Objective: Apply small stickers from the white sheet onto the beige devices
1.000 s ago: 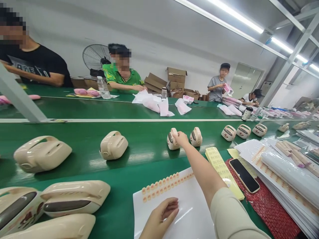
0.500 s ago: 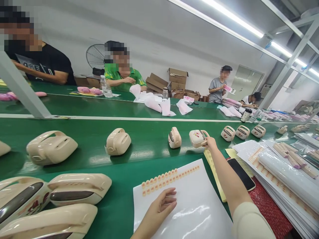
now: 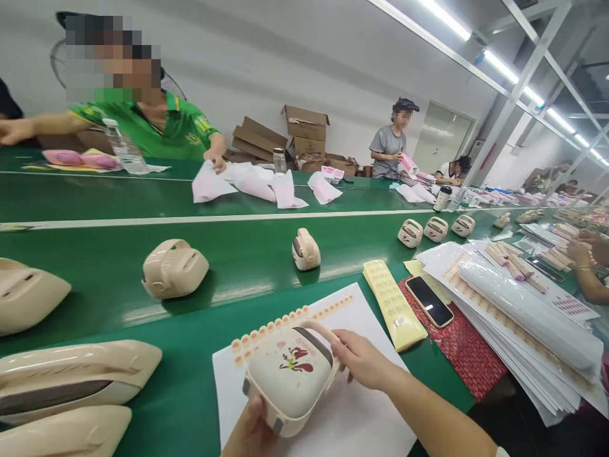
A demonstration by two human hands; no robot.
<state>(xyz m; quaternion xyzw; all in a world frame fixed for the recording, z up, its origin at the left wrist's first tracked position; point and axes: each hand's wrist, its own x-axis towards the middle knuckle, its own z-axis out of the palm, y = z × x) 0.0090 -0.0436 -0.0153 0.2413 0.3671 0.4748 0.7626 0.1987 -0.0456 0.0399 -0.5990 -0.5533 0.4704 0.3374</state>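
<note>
A cream plastic device [image 3: 292, 374] with a carry handle, a dark strip and a red cartoon print is held above a white sheet [image 3: 371, 406]. My left hand [image 3: 247, 425] grips its lower left corner, thumb on the edge, the other fingers hidden beneath. My right hand [image 3: 359, 357] is closed around the handle at the upper right. Rows of small round orange stickers [image 3: 266, 331] run along the sheet's top edge, partly covered by the device.
Similar devices stand along the green conveyor belt [image 3: 247, 254], and more lie at the lower left [image 3: 80, 374]. At right are a yellow label strip [image 3: 392, 304], a phone [image 3: 429, 301] and stacked sheets [image 3: 514, 343]. Across the belt, a person in green [image 3: 157, 127] touches pink-white wrapping.
My right hand has brought the device from the belt to above the sheet. My left hand, open over the sheet before, now grips its corner. The view has shifted right.
</note>
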